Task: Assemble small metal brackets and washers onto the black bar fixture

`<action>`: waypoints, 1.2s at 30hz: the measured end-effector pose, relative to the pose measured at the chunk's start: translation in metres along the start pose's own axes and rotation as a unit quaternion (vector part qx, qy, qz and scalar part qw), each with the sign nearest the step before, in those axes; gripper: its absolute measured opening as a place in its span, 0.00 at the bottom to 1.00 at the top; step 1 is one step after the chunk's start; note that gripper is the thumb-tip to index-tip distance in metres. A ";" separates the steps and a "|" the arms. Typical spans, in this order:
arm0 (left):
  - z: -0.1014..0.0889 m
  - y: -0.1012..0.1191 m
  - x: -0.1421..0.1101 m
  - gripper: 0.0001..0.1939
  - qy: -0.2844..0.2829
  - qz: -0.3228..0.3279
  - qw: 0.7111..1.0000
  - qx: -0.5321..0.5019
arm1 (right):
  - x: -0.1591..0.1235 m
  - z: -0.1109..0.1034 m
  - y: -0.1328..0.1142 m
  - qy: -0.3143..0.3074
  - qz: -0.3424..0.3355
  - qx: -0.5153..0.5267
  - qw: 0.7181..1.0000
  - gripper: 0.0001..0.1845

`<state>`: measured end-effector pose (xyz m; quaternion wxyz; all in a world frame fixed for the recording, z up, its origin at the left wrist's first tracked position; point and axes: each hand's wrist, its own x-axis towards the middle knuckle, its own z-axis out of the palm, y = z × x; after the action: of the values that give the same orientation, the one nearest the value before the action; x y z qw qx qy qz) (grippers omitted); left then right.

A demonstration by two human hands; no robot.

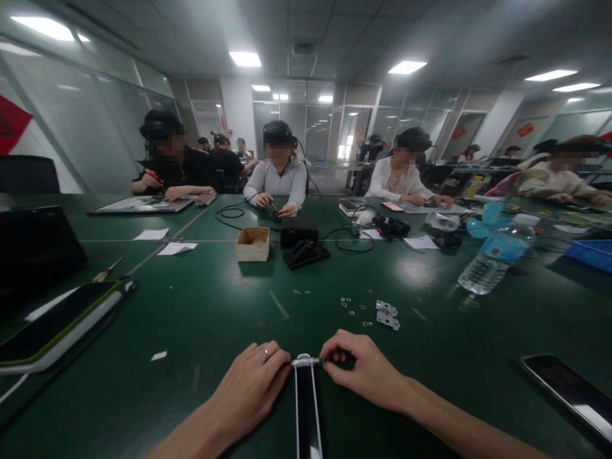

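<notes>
A long, narrow dark strip with pale metal edges (306, 408) lies on the green table and runs toward me. Across its far end sits a short silver metal cylinder (304, 361). My left hand (255, 379), with a ring on one finger, is closed at the cylinder's left end. At the right end, the thumb and forefinger of my right hand (361, 370) pinch a small metal piece (319, 361), too small to name. Beyond my right hand lie several small nuts or rings (348, 305) and flat silver metal brackets (387, 315).
A water bottle (497, 258) stands at the right, and a phone (568, 398) lies nearer me. At the left are a green-edged device (62, 319) and a screwdriver (108, 270). An open cardboard box (252, 245) and a black box (299, 232) stand ahead. People sit opposite.
</notes>
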<state>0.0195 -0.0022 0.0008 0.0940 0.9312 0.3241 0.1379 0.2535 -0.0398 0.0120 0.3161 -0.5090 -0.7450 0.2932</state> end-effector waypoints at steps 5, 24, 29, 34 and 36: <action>0.000 0.000 0.000 0.11 -0.008 -0.001 1.000 -0.005 | -0.001 -0.002 -0.001 -0.005 0.007 -0.006 1.000 0.06; -0.002 0.003 -0.002 0.10 0.006 0.006 1.000 0.010 | 0.002 -0.002 -0.001 -0.015 0.046 0.001 0.999 0.08; -0.003 0.003 -0.002 0.10 -0.001 0.007 1.000 0.005 | 0.000 -0.004 -0.003 -0.015 0.047 -0.002 0.999 0.09; -0.001 0.002 -0.001 0.09 0.001 0.007 1.000 0.005 | -0.001 -0.005 -0.006 -0.020 0.033 -0.006 0.999 0.08; -0.001 0.002 -0.001 0.09 0.006 0.008 1.000 0.008 | -0.001 -0.004 -0.006 -0.020 0.030 -0.006 0.999 0.08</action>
<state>0.0192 -0.0041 0.0018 0.0838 0.9336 0.3180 0.1420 0.2533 -0.0420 0.0190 0.2892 -0.5270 -0.7374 0.3080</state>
